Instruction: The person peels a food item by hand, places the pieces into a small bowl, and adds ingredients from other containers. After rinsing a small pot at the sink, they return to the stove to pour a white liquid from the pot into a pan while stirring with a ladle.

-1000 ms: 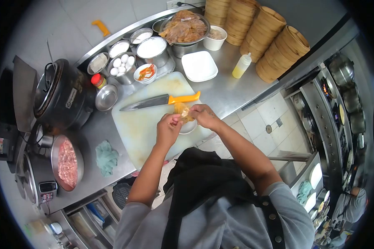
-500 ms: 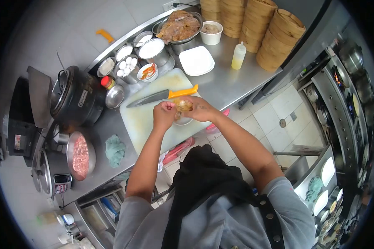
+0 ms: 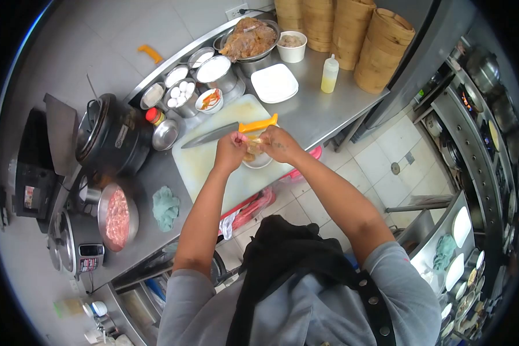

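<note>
My left hand (image 3: pixel 230 152) and my right hand (image 3: pixel 279 145) pinch a clear plastic bag (image 3: pixel 252 149) between them. Something yellowish-brown sits inside it; its kind is hard to make out. Just below the bag is a small white bowl (image 3: pixel 259 163), partly hidden by it and by my right hand. Both hands are above the near right part of a white cutting board (image 3: pixel 205 176). Beyond them, a knife with a yellow handle (image 3: pixel 258 124) lies across the board, its blade pointing left.
Square white plates (image 3: pixel 274 83), a squeeze bottle (image 3: pixel 329 75) and bamboo steamers (image 3: pixel 380 52) stand behind to the right. Metal pots and a bowl of eggs (image 3: pixel 181 92) line the back. A green cloth (image 3: pixel 166 208) and a bowl of raw meat (image 3: pixel 117 218) are on the left.
The bag has gone from bunched up in my right hand to stretched between both hands, lower over the bowl. My right hand has turned with its fingers downward. The view has shifted slightly.
</note>
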Demonstrator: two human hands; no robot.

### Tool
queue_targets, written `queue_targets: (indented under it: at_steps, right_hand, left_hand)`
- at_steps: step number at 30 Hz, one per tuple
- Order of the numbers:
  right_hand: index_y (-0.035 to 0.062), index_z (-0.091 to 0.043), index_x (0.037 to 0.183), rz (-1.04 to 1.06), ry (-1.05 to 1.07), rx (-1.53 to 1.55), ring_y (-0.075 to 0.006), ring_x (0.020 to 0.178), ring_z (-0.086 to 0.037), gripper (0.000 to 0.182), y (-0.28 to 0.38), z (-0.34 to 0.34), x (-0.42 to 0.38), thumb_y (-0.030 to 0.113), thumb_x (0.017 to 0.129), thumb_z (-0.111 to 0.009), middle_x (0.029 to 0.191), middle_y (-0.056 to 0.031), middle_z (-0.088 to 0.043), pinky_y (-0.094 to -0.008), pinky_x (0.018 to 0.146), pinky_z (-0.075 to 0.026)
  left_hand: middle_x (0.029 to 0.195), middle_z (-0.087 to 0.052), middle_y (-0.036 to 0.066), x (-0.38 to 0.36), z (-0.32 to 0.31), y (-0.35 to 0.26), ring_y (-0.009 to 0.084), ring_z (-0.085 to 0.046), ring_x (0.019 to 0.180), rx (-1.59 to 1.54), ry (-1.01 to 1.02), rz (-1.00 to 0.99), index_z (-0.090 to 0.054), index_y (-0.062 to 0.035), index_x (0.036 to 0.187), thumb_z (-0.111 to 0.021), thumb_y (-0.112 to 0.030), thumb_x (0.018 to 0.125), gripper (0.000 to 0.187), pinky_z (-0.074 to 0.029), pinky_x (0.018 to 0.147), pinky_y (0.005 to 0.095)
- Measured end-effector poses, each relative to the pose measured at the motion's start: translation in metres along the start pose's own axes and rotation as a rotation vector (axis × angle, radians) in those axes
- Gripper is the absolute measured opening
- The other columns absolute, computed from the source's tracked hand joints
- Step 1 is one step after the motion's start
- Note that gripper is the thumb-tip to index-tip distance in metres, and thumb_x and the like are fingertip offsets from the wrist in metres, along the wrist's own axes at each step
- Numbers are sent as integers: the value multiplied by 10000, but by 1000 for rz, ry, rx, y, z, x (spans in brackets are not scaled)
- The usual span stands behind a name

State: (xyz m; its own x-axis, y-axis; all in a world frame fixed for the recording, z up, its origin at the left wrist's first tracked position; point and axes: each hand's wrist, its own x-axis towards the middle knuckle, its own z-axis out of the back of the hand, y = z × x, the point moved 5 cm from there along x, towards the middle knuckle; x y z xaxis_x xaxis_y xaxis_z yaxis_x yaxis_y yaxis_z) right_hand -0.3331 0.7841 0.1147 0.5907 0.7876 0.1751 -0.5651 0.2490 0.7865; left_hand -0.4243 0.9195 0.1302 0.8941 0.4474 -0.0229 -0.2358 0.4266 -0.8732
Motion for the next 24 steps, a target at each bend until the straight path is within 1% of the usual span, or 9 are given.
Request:
queue_targets:
  at_steps: [2, 6, 8, 9, 12, 14, 18, 20, 24]
  right_hand:
    - [-14, -633, 832, 71, -107, -49, -332, 772, -591, 224, 6, 2, 0, 179, 751, -710, 827, -176, -581, -394, 712, -470]
    - [-13, -625, 850, 90, -76, -200, -318, 765, -597, 219, 16, 7, 3, 174, 760, -694, 834, -178, -597, -372, 707, -476]
    - [-16, -604, 891, -103, -67, 45, -297, 764, -610, 225, 14, 9, -1, 170, 780, -664, 844, -182, -618, -362, 702, -483]
    - [-16, -604, 891, -112, -67, 36, -297, 764, -610, 225, 17, 10, -2, 170, 780, -664, 844, -182, -618, -362, 702, -483]
    - [-2, -604, 980, -221, -260, 124, -264, 778, -637, 229, 14, 17, -12, 129, 792, -612, 857, -171, -639, -359, 714, -506]
    - [-11, -578, 977, -450, -312, 351, -190, 733, -628, 217, -6, 14, -19, 110, 798, -603, 837, -126, -633, -316, 644, -513]
    - [0, -558, 984, -530, -384, 588, -153, 688, -612, 204, -28, -6, -34, 92, 805, -593, 837, -87, -628, -281, 594, -511]
    - [12, -535, 1026, -480, -406, 918, -158, 723, -617, 214, -31, -13, -38, 53, 818, -558, 900, -81, -632, -272, 611, -517]
    - [15, -525, 1061, -491, -497, 1161, -164, 781, -622, 244, -26, -11, -52, 2, 818, -510, 969, -92, -627, -279, 624, -516]
  left_hand:
    - [762, -622, 51, 8, 0, 4, 96, -562, 661, -13, -19, -59, -597, 11, 901, -588, 28, 788, 115, -480, 645, 246]
    - [852, -628, 52, 23, -4, 17, 88, -574, 736, -159, 23, -53, -593, 4, 955, -581, 14, 817, 139, -470, 687, 236]
    - [861, -628, 53, 23, 2, 14, 95, -577, 749, -252, 46, -40, -597, 0, 966, -581, 4, 819, 148, -474, 697, 244]
    - [871, -629, 52, 22, 11, 9, 108, -583, 772, -186, 20, -139, -608, -1, 990, -583, -11, 820, 172, -478, 711, 258]
    - [887, -623, 70, 21, 31, 33, 161, -593, 803, -25, -20, -227, -631, -12, 1004, -584, -15, 792, 217, -486, 735, 291]
    - [894, -614, 90, 23, 32, 55, 201, -598, 812, 69, -34, -230, -644, -21, 994, -583, -5, 763, 240, -491, 744, 311]
    - [941, -607, 122, 13, 14, 67, 270, -594, 868, 203, 125, -249, -663, -40, 986, -580, 0, 748, 256, -483, 810, 350]
    - [934, -609, 109, 12, 9, 65, 272, -578, 946, 224, 180, -246, -668, -41, 972, -585, -9, 752, 237, -469, 851, 373]
    - [893, -619, 100, 25, 9, 58, 262, -593, 896, 192, 107, -333, -674, -39, 961, -598, -16, 757, 219, -484, 809, 354]
